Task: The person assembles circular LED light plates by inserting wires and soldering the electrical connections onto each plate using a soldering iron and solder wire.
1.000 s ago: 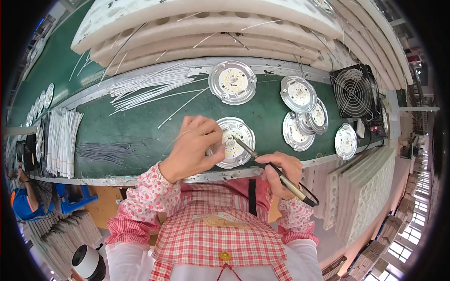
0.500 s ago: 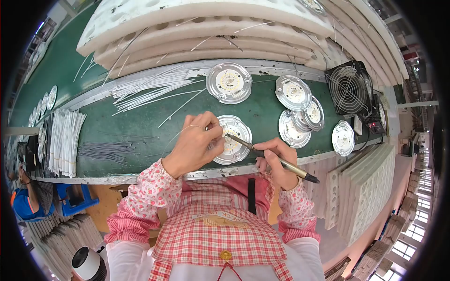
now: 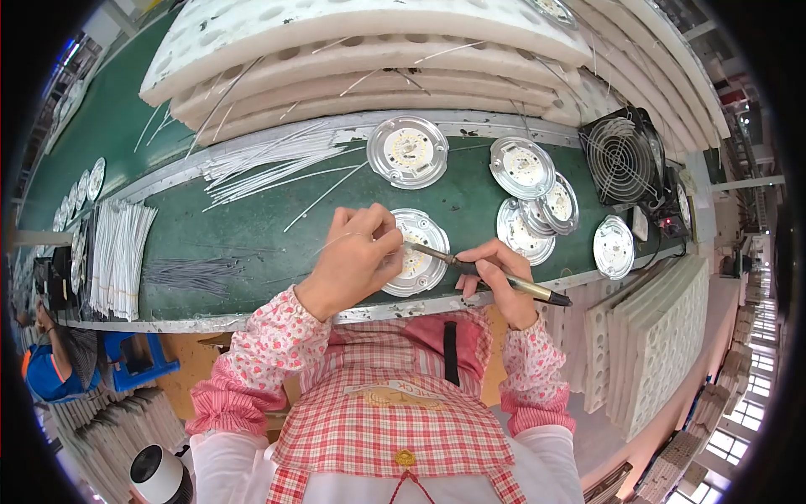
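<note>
The round lamp plate lies near the front edge of the desk, to the right of the left hand, whose fingers crowd its left side and are the nearer ones. They are curled closely together beside a thin wire; whether they pinch it cannot be told. From the other side, the right hand grips a soldering iron between thumb and fingers, its long axis slanting from over the plate rightward and toward the front edge.

Head-worn view, forward and steeply down
</note>
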A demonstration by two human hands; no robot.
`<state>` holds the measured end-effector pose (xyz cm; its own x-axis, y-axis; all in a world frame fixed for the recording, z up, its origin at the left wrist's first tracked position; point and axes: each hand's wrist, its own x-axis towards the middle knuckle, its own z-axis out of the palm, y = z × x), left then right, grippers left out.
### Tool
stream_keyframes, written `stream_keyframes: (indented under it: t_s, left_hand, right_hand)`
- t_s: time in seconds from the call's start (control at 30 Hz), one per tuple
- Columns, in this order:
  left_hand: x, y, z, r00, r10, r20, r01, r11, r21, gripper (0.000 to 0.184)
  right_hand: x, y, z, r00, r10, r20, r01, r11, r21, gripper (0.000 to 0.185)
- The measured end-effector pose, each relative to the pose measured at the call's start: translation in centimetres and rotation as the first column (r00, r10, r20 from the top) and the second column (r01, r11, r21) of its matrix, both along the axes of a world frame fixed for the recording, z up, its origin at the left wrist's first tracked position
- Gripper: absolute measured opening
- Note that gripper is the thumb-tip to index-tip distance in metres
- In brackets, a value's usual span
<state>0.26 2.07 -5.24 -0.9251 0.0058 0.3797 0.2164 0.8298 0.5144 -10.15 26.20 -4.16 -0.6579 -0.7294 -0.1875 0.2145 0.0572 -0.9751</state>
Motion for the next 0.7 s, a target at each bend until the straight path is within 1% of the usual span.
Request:
stream_keyframes:
  t_s: [0.03,0.13,0.23,0.33,0.43,0.47,0.53,0.57,0.6,0.63,0.67,0.7]
  left_hand:
    - [0.2,0.0,0.1,1.0,-0.008,0.004,0.008,1.0,-0.009,0.019]
    - [1.4,-0.3,0.1,0.999,-0.037,0.008,0.037,0.999,-0.004,0.035]
    - [2.4,-1.0,0.0,0.996,-0.083,0.021,0.085,0.991,-0.103,0.054]
    - [2.6,-0.9,-0.1,0.996,-0.094,0.004,0.093,0.972,-0.215,0.06]
    - [2.7,-0.9,-0.4,0.993,-0.115,-0.009,0.107,0.951,-0.29,0.059]
    - [2.8,-0.9,-0.3,0.993,-0.116,-0.01,0.107,0.948,-0.3,0.058]
    - [2.7,-0.9,-0.1,0.993,-0.118,-0.012,0.108,0.94,-0.324,0.056]
    - [2.7,-0.9,0.0,0.993,-0.114,0.0,0.109,0.941,-0.319,0.055]
    - [2.7,-0.8,0.1,0.994,-0.11,0.014,0.109,0.942,-0.317,0.053]
    - [2.5,-0.8,0.6,0.994,-0.105,0.028,0.108,0.943,-0.316,0.052]
    - [2.1,-1.0,1.6,0.992,-0.123,0.025,0.125,0.97,-0.209,0.038]
    - [1.6,-1.9,2.2,0.995,-0.073,0.071,0.083,0.985,-0.152,0.033]
  right_hand:
    - [0.2,0.0,0.0,1.0,-0.017,0.02,0.018,1.0,-0.007,0.024]
    - [0.7,0.0,-0.3,0.999,-0.038,0.006,0.039,0.999,-0.022,0.024]
    - [1.2,0.1,-0.5,0.998,-0.052,-0.016,0.052,0.998,-0.023,0.025]
    - [2.0,0.0,0.0,0.996,-0.071,-0.05,0.072,0.997,0.014,0.027]
    - [2.7,0.4,-0.2,0.986,-0.167,-0.003,0.166,0.983,-0.072,0.028]
    - [2.9,0.1,-0.2,0.974,-0.184,-0.131,0.187,0.982,0.011,0.032]
    - [3.6,-1.5,-0.4,0.907,-0.178,-0.383,0.254,0.954,0.158,0.045]
    - [3.9,-2.8,-0.1,0.802,-0.076,-0.592,0.241,0.949,0.205,0.055]
    - [4.2,-4.3,0.4,0.649,0.036,-0.76,0.238,0.939,0.248,0.066]
    - [4.2,-5.3,0.7,0.455,0.15,-0.878,0.246,0.926,0.286,0.077]
    - [4.2,-5.6,-1.0,0.48,0.183,-0.858,0.189,0.934,0.305,0.097]
    - [4.2,-5.8,-1.1,0.475,0.161,-0.865,0.204,0.936,0.286,0.096]
